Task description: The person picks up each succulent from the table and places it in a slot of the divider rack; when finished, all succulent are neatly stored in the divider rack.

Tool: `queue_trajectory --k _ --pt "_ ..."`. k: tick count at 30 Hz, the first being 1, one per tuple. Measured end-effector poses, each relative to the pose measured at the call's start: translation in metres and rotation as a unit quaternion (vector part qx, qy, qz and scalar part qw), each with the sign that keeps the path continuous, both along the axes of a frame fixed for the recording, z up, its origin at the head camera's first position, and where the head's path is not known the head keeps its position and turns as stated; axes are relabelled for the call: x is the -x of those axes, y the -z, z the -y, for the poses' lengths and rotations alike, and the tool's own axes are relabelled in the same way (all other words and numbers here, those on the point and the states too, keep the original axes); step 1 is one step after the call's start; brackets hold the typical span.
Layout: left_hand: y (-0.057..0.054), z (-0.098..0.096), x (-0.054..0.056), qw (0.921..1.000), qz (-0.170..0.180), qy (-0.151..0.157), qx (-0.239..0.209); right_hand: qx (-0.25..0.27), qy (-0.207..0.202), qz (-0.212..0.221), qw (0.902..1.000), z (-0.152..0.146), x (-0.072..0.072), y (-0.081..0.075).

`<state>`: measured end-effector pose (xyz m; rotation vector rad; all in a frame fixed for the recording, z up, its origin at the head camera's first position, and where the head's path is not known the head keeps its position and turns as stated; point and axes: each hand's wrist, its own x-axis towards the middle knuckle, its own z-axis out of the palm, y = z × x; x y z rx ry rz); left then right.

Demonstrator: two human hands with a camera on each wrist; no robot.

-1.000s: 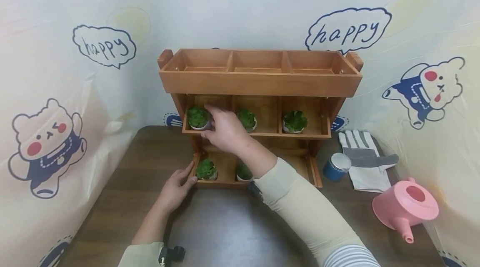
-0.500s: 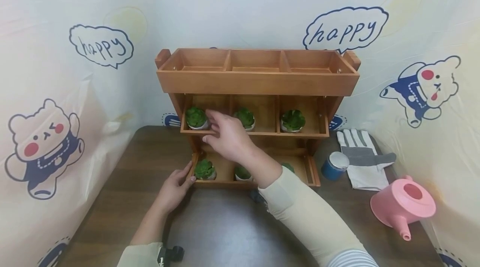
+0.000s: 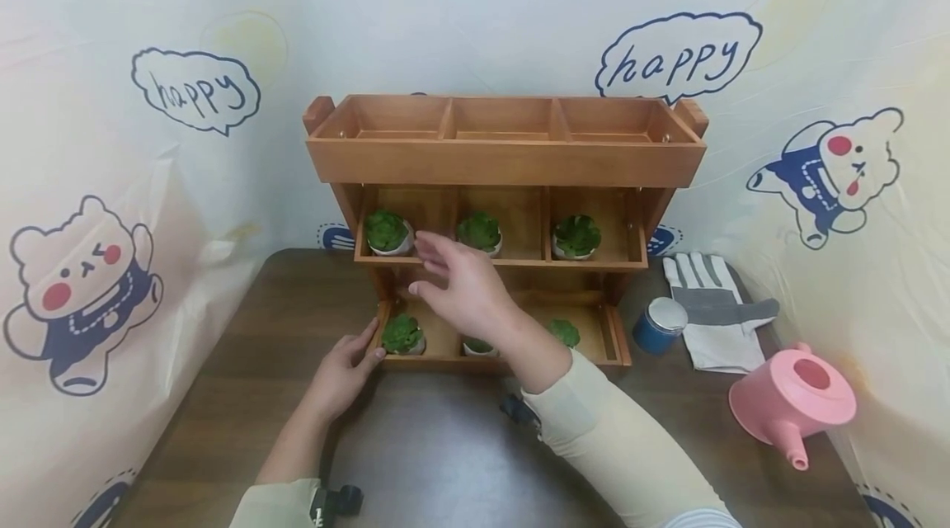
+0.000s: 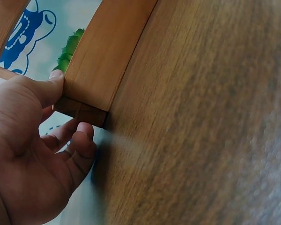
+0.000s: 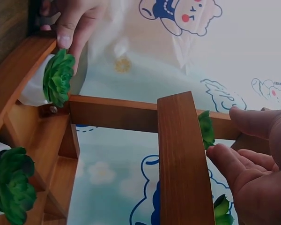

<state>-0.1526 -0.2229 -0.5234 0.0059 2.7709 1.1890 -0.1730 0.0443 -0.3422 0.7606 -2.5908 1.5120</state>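
A three-tier wooden plant stand stands on the table. My left hand grips the left front corner of its bottom tier, thumb at the front board, fingers behind. Beside that thumb sits a potted succulent. My right hand is before the middle tier, fingers extended and holding nothing, just right of a succulent in a white pot in the left compartment. Another succulent sits in the middle compartment, partly behind my fingers, and one more in the right compartment.
On the bottom tier, a middle succulent and a right one are partly hidden by my right arm. Right of the stand lie a blue tin with a silver lid, a grey-white glove and a pink watering can.
My right hand has come away from the left middle-tier succulent, moving slightly right and toward me; the plant stays in its compartment. The left hand keeps its grip on the corner.
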Motion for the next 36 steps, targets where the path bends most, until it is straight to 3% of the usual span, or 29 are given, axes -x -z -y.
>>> queue_trajectory --k 12,24,29,36 --pt "-0.001 -0.002 -0.001 1.0000 -0.002 -0.001 0.001 0.052 -0.003 0.010 0.9986 -0.016 -0.018 0.018" --pt "0.001 -0.003 -0.002 0.9998 -0.017 0.008 0.004 0.055 0.015 -0.006 0.9983 -0.045 -0.040 0.047" --pt "0.000 -0.001 -0.001 0.9999 -0.010 0.004 0.010 0.076 0.025 0.015 0.9967 -0.057 -0.050 0.062" --pt "0.001 -0.001 -0.003 0.9990 -0.032 0.006 0.029 0.082 0.043 0.031 0.9952 -0.074 -0.061 0.075"
